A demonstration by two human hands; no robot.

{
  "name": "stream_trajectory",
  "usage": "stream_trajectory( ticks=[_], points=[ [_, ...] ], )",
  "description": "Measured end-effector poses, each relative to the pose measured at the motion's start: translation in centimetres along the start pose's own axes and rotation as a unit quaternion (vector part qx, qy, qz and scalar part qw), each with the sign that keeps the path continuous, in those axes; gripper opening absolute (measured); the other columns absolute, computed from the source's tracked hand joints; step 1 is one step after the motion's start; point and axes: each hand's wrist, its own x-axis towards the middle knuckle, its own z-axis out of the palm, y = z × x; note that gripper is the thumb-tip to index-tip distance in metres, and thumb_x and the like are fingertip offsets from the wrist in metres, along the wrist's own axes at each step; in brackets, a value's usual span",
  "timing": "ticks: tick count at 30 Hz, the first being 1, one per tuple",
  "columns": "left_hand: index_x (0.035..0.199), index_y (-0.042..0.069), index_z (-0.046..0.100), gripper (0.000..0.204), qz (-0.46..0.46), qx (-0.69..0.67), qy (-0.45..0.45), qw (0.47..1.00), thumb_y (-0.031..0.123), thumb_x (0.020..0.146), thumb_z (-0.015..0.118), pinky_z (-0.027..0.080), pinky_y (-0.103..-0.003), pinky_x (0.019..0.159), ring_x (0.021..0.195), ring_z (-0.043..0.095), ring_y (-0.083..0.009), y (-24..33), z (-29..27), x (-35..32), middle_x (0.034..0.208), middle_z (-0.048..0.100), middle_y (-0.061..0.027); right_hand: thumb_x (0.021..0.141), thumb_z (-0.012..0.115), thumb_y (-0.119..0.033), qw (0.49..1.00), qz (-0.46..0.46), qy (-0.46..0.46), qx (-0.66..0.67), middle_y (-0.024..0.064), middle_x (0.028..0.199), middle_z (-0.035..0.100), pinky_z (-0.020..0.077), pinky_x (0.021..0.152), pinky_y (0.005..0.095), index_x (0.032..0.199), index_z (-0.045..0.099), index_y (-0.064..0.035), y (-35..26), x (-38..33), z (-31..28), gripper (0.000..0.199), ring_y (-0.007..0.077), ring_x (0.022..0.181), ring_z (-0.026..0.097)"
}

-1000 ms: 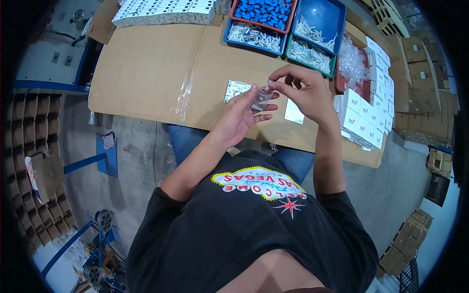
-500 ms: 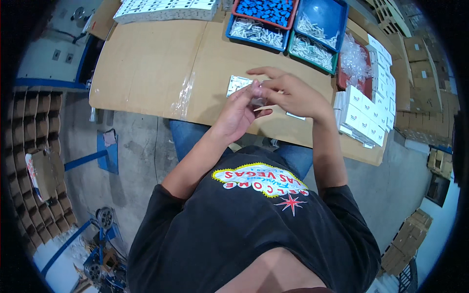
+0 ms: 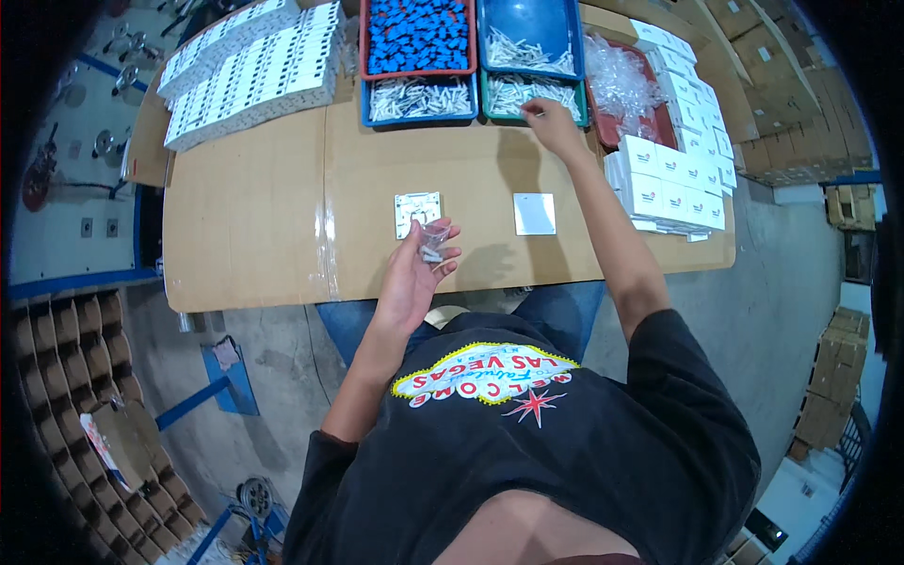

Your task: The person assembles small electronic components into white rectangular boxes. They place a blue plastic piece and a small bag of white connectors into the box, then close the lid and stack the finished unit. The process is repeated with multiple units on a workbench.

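At the upper left of the frame, rows of small white boxes (image 3: 250,66) were stacked on the brown cardboard-covered table (image 3: 254,226). Near the centre, a small clear plastic bag (image 3: 432,240) was held in the curled fingers of the left hand (image 3: 414,278), just below a white square switch plate (image 3: 417,211). Further right, the right hand (image 3: 554,127) was stretched to the green tray of white screws (image 3: 521,94), fingertips pinched; whether a screw was gripped cannot be told. Picking of parts for the bag seemed in hand; next, a carry back to the bag's mouth would likely be needed.

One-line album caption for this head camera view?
Left hand holds a small clear bag; right hand reaches into a tray of white parts.
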Motion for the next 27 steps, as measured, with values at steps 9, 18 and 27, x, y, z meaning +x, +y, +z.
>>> stream_trajectory(
  ticks=[9, 18, 27],
  points=[
    [0.135, 0.004, 0.059, 0.051, -0.019, 0.028, 0.009, 0.999, 0.045, 0.109, 0.045, 0.050, -0.033, 0.090, 0.102, 0.064, -0.0162, 0.1, 0.2, -0.2, 0.126, 0.066, -0.0087, 0.090, 0.064, -0.016, 0.966, 0.014, 0.108, -0.233, 0.0142, 0.104, 0.070, 0.0571, 0.084, 0.0505, 0.099, 0.077, -0.0135, 7.9, 5.1, 0.0, 0.016, 0.0354, 0.101, 0.069],
    [0.136, 0.006, 0.057, 0.050, -0.026, 0.039, 0.004, 0.999, 0.046, 0.110, 0.042, 0.050, -0.034, 0.092, 0.102, 0.063, -0.0174, 0.3, 0.6, 0.6, 0.126, 0.066, -0.0079, 0.089, 0.064, -0.016, 0.943, -0.050, 0.094, -0.316, 0.0127, 0.101, 0.066, 0.0562, 0.077, 0.0511, 0.093, 0.073, -0.0108, 8.5, 5.4, -0.5, 0.011, 0.0336, 0.100, 0.067],
    [0.137, 0.003, 0.056, 0.053, 0.004, -0.042, -0.023, 0.999, 0.045, 0.109, 0.042, 0.052, -0.034, 0.093, 0.104, 0.066, -0.0209, 0.9, 0.7, 0.5, 0.127, 0.066, -0.0115, 0.093, 0.069, -0.013, 0.994, -0.042, 0.013, 0.101, 0.0086, 0.086, 0.075, 0.0509, 0.067, 0.0328, 0.102, 0.071, -0.0047, -9.1, -6.1, -3.5, 0.013, 0.0182, 0.075, 0.070]
  ],
)
